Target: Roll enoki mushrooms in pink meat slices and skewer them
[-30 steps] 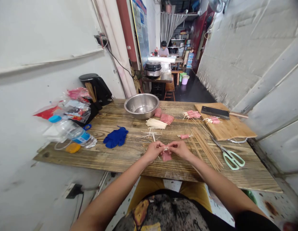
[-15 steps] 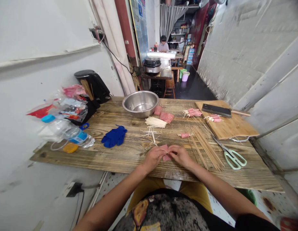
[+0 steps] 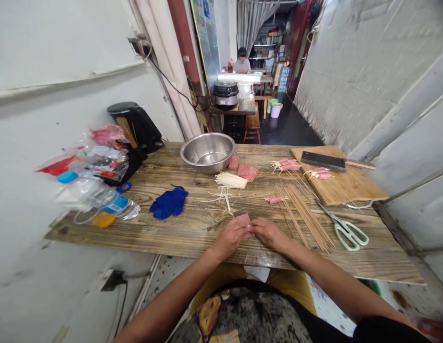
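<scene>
A pink meat slice [image 3: 244, 219] lies flat near the table's front edge. My left hand [image 3: 231, 237] pinches at its left side, and my right hand [image 3: 266, 231] pinches at its right; their fingertips nearly meet over it, hiding what lies between. Just beyond are loose enoki strands [image 3: 226, 200] and a bundle of enoki mushrooms [image 3: 231, 180] beside stacked meat slices [image 3: 247, 172]. One meat roll [image 3: 275, 199] with enoki ends sticking out lies beyond my right hand. More meat rolls [image 3: 288, 165] are farther back. Bamboo skewers [image 3: 307, 219] lie to the right.
Scissors [image 3: 350, 233] lie at the right, near a cutting board [image 3: 357, 186] bearing a cleaver [image 3: 323, 161] and rolls. A steel bowl [image 3: 208, 152] stands at the back. Blue gloves [image 3: 169, 203] and a water bottle [image 3: 116, 202] are left. A person [image 3: 242, 64] sits far off.
Both hands stay at the meat slice, with fingers slightly shifted and the right hand turned more palm-down. More of the slice's far part shows. The view has shifted slightly.
</scene>
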Demonstrator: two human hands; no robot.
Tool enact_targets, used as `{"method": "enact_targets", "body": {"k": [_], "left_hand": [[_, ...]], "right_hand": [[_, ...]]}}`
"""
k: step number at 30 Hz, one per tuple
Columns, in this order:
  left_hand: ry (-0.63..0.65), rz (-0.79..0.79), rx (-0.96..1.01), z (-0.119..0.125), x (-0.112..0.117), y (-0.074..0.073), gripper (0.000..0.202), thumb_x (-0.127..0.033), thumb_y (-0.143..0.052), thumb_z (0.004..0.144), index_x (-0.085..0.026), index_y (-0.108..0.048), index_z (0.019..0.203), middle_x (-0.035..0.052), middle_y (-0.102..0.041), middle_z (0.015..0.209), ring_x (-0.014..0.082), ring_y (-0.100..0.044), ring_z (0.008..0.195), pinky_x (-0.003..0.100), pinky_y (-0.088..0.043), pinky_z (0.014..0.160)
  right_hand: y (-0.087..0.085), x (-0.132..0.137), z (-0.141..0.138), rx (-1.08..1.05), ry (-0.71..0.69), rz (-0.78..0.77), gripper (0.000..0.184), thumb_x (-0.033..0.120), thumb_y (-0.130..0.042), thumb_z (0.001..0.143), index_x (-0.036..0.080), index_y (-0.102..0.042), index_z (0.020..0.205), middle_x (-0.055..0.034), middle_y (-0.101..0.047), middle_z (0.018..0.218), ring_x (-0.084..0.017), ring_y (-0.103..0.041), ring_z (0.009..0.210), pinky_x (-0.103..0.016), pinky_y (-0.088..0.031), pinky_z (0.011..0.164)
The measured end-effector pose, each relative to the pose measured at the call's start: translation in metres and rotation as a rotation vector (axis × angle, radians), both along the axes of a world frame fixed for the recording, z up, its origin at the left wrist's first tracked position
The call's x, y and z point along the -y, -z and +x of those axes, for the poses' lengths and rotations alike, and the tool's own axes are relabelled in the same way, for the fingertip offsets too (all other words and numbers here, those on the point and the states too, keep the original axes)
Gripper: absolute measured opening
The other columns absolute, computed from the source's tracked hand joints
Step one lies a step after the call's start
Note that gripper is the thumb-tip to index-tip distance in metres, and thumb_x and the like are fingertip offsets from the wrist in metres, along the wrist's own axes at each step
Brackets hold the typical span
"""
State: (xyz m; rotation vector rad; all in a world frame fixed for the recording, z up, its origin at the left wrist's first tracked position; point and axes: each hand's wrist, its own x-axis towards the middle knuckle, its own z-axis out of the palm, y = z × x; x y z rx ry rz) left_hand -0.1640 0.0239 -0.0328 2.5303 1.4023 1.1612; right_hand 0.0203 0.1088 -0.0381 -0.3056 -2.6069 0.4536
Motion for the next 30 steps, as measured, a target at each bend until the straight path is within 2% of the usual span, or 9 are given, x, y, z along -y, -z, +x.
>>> {"method": "enact_targets", "body": {"k": [4,8,10,13,17,21,25,27,30], "left_hand": [[0.021,-0.023,-0.099,-0.002,0.005,0.003,0.024,-0.018,-0.044,0.095,-0.014,-0.065,0.107,0.0106,-0.069,0.1,0.0189,-0.062,0.093,0.037,-0.054,0.085],[0.032,-0.078,-0.149,-0.005,0.006,0.009,0.021,-0.021,-0.05,0.093,-0.015,-0.065,0.106,0.0112,-0.068,0.103,0.0202,-0.062,0.097,0.039,-0.053,0.09],[0.02,-0.069,-0.165,-0.004,0.006,0.011,0.02,-0.023,-0.052,0.092,-0.015,-0.065,0.104,0.0109,-0.067,0.102,0.0207,-0.062,0.097,0.038,-0.054,0.089],[0.006,-0.041,-0.194,-0.002,0.004,0.009,0.02,-0.023,-0.049,0.093,-0.014,-0.066,0.1,0.0106,-0.068,0.098,0.0202,-0.062,0.094,0.036,-0.055,0.087],[0.002,-0.031,-0.212,0.001,0.005,0.002,0.021,-0.019,-0.047,0.093,-0.013,-0.066,0.099,0.0115,-0.067,0.094,0.0201,-0.061,0.092,0.036,-0.054,0.085],[0.001,-0.038,-0.237,0.002,0.006,-0.002,0.022,-0.016,-0.046,0.092,-0.012,-0.065,0.102,0.0129,-0.067,0.096,0.0208,-0.061,0.092,0.037,-0.054,0.085],[0.01,-0.018,-0.243,0.002,0.006,-0.002,0.023,-0.016,-0.047,0.09,-0.01,-0.065,0.105,0.0145,-0.067,0.098,0.0216,-0.061,0.092,0.038,-0.054,0.086],[0.01,-0.018,-0.224,0.001,0.006,-0.002,0.023,-0.019,-0.05,0.09,-0.011,-0.065,0.106,0.0136,-0.067,0.099,0.022,-0.061,0.094,0.038,-0.054,0.087],[-0.003,-0.032,-0.174,0.001,0.006,-0.001,0.023,-0.02,-0.048,0.092,-0.015,-0.066,0.104,0.0102,-0.069,0.097,0.0195,-0.062,0.092,0.036,-0.055,0.084]], "right_hand": [[-0.006,-0.001,0.003,0.11,-0.074,0.128,0.028,0.018,-0.036,0.097,0.014,-0.063,0.096,-0.0096,-0.063,0.089,-0.016,-0.054,0.081,-0.03,-0.046,0.075],[-0.022,-0.001,0.003,0.227,-0.137,0.255,0.025,0.022,-0.039,0.095,0.012,-0.062,0.099,-0.0105,-0.061,0.093,-0.018,-0.053,0.084,-0.031,-0.046,0.078],[-0.031,0.0,0.003,0.306,-0.154,0.329,0.024,0.022,-0.042,0.094,0.011,-0.063,0.095,-0.0112,-0.061,0.092,-0.019,-0.052,0.084,-0.031,-0.045,0.076],[-0.041,0.002,0.001,0.424,-0.177,0.444,0.024,0.014,-0.041,0.094,0.01,-0.064,0.091,-0.0117,-0.06,0.089,-0.02,-0.051,0.08,-0.031,-0.042,0.068],[-0.039,0.003,-0.003,0.485,-0.195,0.524,0.024,0.01,-0.039,0.093,0.009,-0.063,0.09,-0.0112,-0.06,0.086,-0.02,-0.051,0.078,-0.031,-0.041,0.063],[-0.03,0.003,-0.003,0.433,-0.165,0.511,0.024,0.014,-0.039,0.094,0.009,-0.062,0.088,-0.0113,-0.06,0.085,-0.02,-0.051,0.078,-0.032,-0.041,0.064],[-0.025,0.002,-0.001,0.419,-0.157,0.454,0.023,0.011,-0.04,0.093,0.008,-0.062,0.095,-0.0121,-0.062,0.089,-0.02,-0.053,0.08,-0.03,-0.042,0.065],[-0.023,0.0,-0.002,0.383,-0.133,0.346,0.025,0.014,-0.039,0.095,0.01,-0.064,0.093,-0.0108,-0.062,0.088,-0.018,-0.053,0.078,-0.029,-0.042,0.066],[-0.02,-0.004,-0.006,0.262,-0.045,0.097,0.032,0.023,-0.039,0.097,0.013,-0.066,0.082,-0.0075,-0.063,0.08,-0.015,-0.055,0.073,-0.025,-0.042,0.066]]}}
